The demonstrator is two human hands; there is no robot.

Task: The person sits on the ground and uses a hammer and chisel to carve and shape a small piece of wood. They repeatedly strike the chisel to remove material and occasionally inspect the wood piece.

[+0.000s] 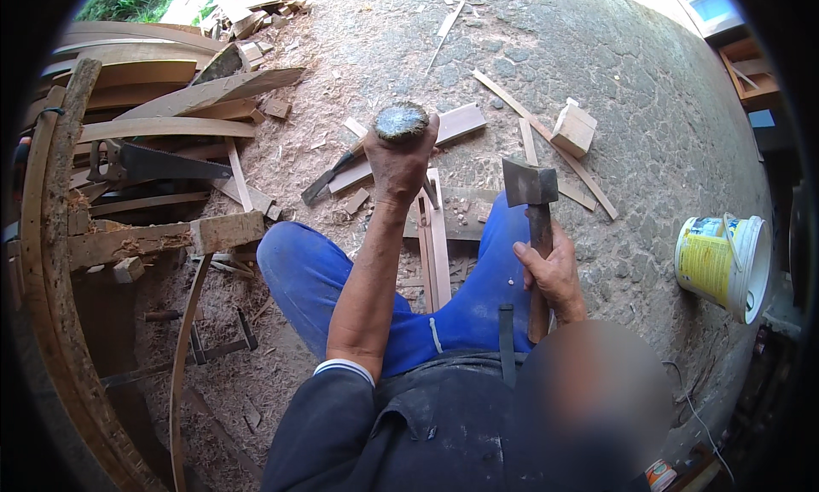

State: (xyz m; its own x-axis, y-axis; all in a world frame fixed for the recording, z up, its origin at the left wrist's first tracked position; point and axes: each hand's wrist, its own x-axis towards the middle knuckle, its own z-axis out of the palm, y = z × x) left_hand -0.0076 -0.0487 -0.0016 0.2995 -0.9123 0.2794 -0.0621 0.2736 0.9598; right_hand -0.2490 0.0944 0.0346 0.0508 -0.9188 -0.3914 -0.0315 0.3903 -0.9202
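Dark shirt is seen nearest; round-topped tool is clenched upright in left hand, seemingly for steadiness; hatchet is gripped by closed right hand

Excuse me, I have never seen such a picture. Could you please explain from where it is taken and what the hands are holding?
There is no machine here: a person works with bare hands, seen from above by a head-worn fisheye camera, so straight edges bend. The left hand grips an upright tool with a round, rough top. The right hand holds a hatchet. On the ground lie wood shavings and a wooden block. A handsaw is at left, a bucket at right.
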